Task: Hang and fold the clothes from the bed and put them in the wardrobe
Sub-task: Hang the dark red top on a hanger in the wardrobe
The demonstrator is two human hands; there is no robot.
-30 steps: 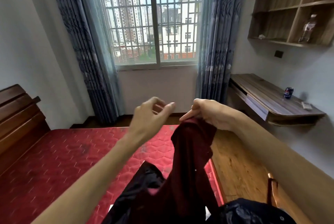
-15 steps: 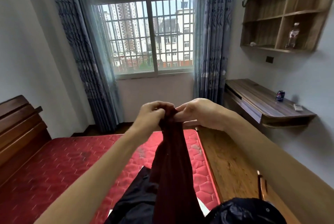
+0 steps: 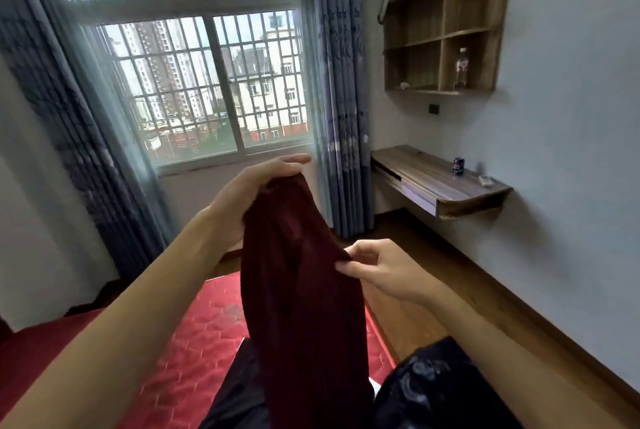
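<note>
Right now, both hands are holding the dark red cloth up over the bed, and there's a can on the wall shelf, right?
Almost. The head view shows the can on the desk; a bottle stands in the wall shelf. Left hand and right hand do grip the dark red cloth.

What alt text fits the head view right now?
Both hands hold up a dark red garment over a red mattress: left hand grips its top, right hand pinches its side lower down. Behind are a barred window, curtains, a desk and wall shelves.

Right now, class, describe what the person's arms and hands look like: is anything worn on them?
Both forearms are bare as far as the picture shows; no sleeves are visible. The left hand and right hand wear no gloves, and no rings, watch or bracelets show. The fingernails look short and unpainted.
</note>
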